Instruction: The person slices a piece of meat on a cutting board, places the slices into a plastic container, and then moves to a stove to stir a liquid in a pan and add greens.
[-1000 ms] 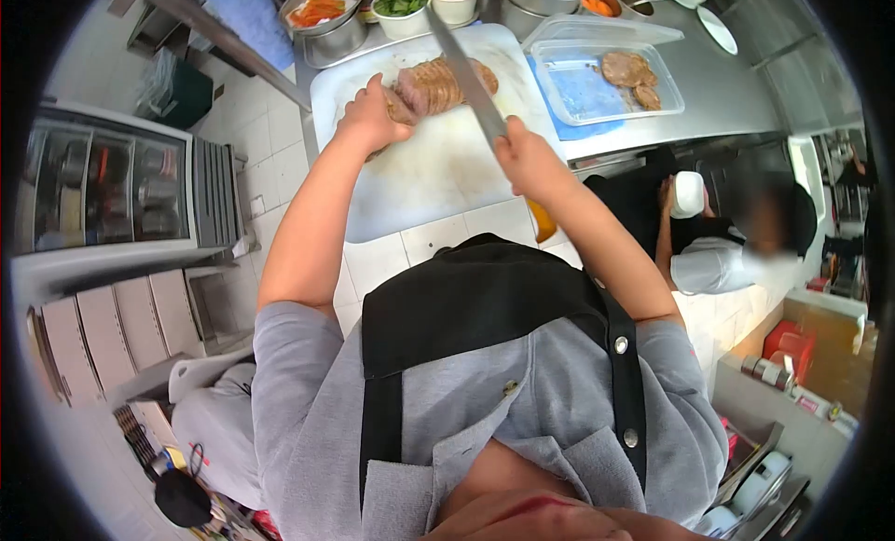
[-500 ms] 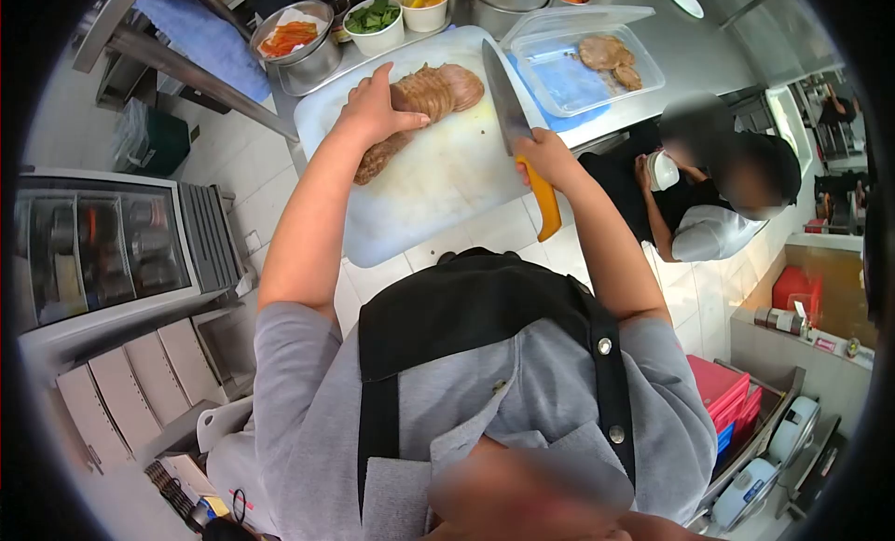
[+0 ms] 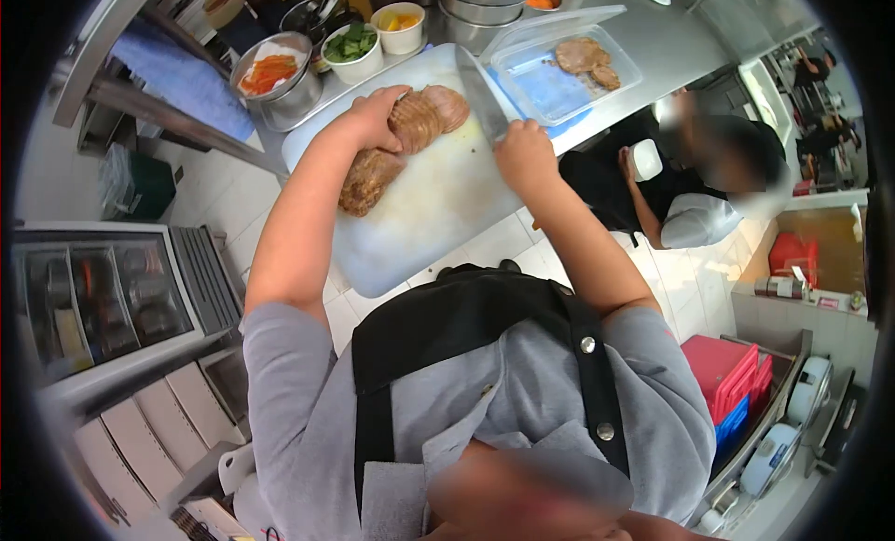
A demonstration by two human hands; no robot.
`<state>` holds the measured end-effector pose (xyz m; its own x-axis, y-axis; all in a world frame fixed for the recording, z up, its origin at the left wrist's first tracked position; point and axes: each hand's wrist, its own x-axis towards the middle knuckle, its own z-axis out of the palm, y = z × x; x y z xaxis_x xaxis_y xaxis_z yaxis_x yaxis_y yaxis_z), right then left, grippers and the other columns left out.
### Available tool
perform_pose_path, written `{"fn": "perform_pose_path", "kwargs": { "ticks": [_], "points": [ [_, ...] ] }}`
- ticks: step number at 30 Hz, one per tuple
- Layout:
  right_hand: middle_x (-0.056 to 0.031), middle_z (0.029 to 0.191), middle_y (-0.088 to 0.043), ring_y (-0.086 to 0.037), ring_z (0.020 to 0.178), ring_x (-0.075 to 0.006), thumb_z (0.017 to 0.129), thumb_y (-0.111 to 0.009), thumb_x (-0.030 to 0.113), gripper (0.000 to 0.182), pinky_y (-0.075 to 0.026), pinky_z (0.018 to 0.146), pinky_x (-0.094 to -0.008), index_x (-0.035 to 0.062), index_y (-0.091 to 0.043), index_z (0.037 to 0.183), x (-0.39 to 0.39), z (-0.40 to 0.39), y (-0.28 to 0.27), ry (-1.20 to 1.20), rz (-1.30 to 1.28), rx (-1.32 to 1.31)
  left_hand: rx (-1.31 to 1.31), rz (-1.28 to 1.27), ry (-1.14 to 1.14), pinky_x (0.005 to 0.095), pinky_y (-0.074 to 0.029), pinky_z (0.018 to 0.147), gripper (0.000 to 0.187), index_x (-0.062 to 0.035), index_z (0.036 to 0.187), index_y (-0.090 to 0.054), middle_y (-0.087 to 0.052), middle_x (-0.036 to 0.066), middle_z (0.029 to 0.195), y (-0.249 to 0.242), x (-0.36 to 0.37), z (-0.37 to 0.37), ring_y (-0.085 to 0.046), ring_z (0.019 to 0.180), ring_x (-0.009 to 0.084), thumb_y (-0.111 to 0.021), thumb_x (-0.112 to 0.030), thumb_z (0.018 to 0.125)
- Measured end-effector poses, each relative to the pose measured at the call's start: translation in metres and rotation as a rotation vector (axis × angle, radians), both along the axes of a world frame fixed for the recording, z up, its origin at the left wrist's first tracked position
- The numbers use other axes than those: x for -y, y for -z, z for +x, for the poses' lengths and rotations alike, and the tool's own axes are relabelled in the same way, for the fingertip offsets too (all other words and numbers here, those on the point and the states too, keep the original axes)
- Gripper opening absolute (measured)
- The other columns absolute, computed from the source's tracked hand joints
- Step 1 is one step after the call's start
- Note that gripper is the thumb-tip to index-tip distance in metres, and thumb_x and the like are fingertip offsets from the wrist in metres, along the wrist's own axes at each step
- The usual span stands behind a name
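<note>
On the white cutting board (image 3: 419, 229) lie browned meat slices (image 3: 424, 114), overlapping in a row. My left hand (image 3: 376, 120) is around the left end of that row, its thumb toward the board. An uncut meat piece (image 3: 368, 182) rests just below this hand. My right hand (image 3: 527, 157) is closed on the knife (image 3: 482, 95), whose blade points up and away along the board's right side, apart from the meat. Most of the knife's yellow handle is hidden by my hand and wrist.
A clear container (image 3: 564, 75) with meat pieces stands right of the board. Behind are a metal bowl of orange strips (image 3: 270, 73), a tub of green leaves (image 3: 351, 52) and a yellow-filled tub (image 3: 399, 27). A person (image 3: 699, 219) sits at the right holding a white bowl (image 3: 644, 159).
My left hand is now around the sliced row, and the uncut piece sits separate and more exposed. The knife has turned in my right hand, with its handle now mostly hidden. The view has shifted.
</note>
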<state>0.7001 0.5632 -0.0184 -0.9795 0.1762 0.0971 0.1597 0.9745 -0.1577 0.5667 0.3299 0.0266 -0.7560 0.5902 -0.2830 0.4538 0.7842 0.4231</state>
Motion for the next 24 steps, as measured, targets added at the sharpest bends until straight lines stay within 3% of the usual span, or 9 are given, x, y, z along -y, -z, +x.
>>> {"fn": "perform_pose_path", "kwargs": {
  "ticks": [2, 4, 6, 9, 14, 20, 23, 24],
  "points": [
    [-0.0236, 0.102, -0.058, -0.059, 0.096, -0.0357, 0.083, -0.052, 0.013, 0.019, -0.05, 0.078, -0.0427, -0.0008, -0.056, 0.095, 0.006, -0.007, -0.003, -0.1, 0.07, -0.095, 0.025, 0.029, 0.044, 0.0383, -0.038, 0.105, 0.1, -0.0175, 0.142, -0.035, -0.047, 0.017, 0.134, 0.004, -0.001, -0.003, -0.045, 0.125, 0.0347, -0.085, -0.015, 0.055],
    [-0.02, 0.101, -0.061, -0.058, 0.097, -0.0346, 0.081, -0.049, 0.007, 0.018, -0.048, 0.082, -0.0421, 0.0, -0.058, 0.094, 0.014, -0.03, 0.006, -0.248, -0.037, -0.215, 0.018, 0.047, 0.052, 0.0396, -0.039, 0.104, 0.102, -0.0173, 0.142, -0.034, -0.047, 0.017, 0.134, 0.008, 0.0, -0.005, -0.045, 0.124, 0.0356, -0.085, -0.014, 0.054],
    [-0.0176, 0.102, -0.063, -0.058, 0.098, -0.035, 0.083, -0.05, 0.009, 0.018, -0.047, 0.085, -0.0429, 0.001, -0.059, 0.097, 0.026, -0.055, 0.003, -0.278, -0.124, -0.165, 0.018, 0.052, 0.058, 0.0418, -0.038, 0.105, 0.105, -0.02, 0.144, -0.033, -0.044, 0.016, 0.138, 0.014, 0.002, -0.01, -0.044, 0.124, 0.0379, -0.085, -0.016, 0.053],
    [-0.0178, 0.105, -0.064, -0.058, 0.102, -0.0352, 0.089, -0.048, 0.018, 0.024, -0.047, 0.088, -0.0432, 0.0011, -0.06, 0.101, 0.041, -0.084, -0.004, -0.218, -0.129, -0.007, 0.045, 0.058, 0.043, 0.0366, -0.039, 0.104, 0.102, -0.011, 0.141, -0.034, -0.048, 0.019, 0.132, 0.005, 0.001, -0.004, -0.047, 0.123, 0.0337, -0.086, -0.012, 0.053],
    [-0.0197, 0.11, -0.064, -0.058, 0.106, -0.0358, 0.096, -0.039, 0.033, 0.04, -0.048, 0.089, -0.0435, 0.0022, -0.061, 0.109, 0.048, -0.111, -0.011, -0.173, -0.14, 0.142, 0.04, 0.114, 0.048, 0.0397, -0.038, 0.104, 0.105, -0.0118, 0.142, -0.033, -0.047, 0.019, 0.135, 0.018, 0.005, -0.011, -0.047, 0.124, 0.0361, -0.086, -0.016, 0.052],
    [-0.0215, 0.115, -0.062, -0.058, 0.107, -0.0382, 0.097, -0.038, 0.038, 0.046, -0.045, 0.093, -0.0459, 0.0014, -0.06, 0.115, 0.042, -0.144, 0.029, -0.195, -0.045, 0.156, 0.092, 0.193, 0.03, 0.0366, -0.042, 0.098, 0.098, -0.0061, 0.137, -0.034, -0.054, 0.022, 0.124, 0.01, 0.002, -0.002, -0.053, 0.117, 0.034, -0.085, -0.015, 0.053],
    [-0.0233, 0.118, -0.061, -0.056, 0.11, -0.0398, 0.096, -0.038, 0.04, 0.049, -0.043, 0.096, -0.0456, 0.0005, -0.059, 0.115, 0.046, -0.134, -0.007, -0.332, 0.051, 0.214, 0.096, 0.149, 0.033, 0.0371, -0.044, 0.095, 0.097, -0.007, 0.135, -0.033, -0.057, 0.022, 0.12, 0.013, 0.004, -0.007, -0.055, 0.114, 0.0344, -0.085, -0.015, 0.054],
    [-0.023, 0.117, -0.061, -0.056, 0.111, -0.0397, 0.096, -0.038, 0.039, 0.048, -0.043, 0.096, -0.0462, 0.0007, -0.059, 0.116, 0.049, -0.137, -0.003, -0.256, -0.03, 0.217, 0.109, 0.133, 0.03, 0.0373, -0.044, 0.094, 0.096, -0.0072, 0.135, -0.033, -0.058, 0.022, 0.118, 0.008, 0.002, -0.006, -0.056, 0.113, 0.0346, -0.085, -0.015, 0.054]
  ]
}}
